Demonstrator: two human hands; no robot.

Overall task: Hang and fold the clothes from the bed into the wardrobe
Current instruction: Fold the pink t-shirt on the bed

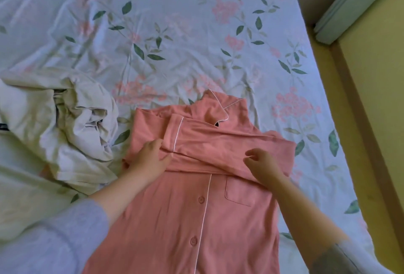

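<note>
Pink shirt (175, 219) on bed (196, 33); left hand (148, 158) flat on it; right hand (262, 161), grip unclear.

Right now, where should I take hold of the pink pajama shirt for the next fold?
Probably its two shoulder corners, one from each side: the pink pajama shirt lies flat, buttons up, both sleeves crossed over the chest, collar farthest away.

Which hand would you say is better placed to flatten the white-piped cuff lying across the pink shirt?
Left. The left hand already rests on the pink shirt, its fingers touching that cuff; the right hand is curled on the sleeve farther right, above the pocket.
</note>
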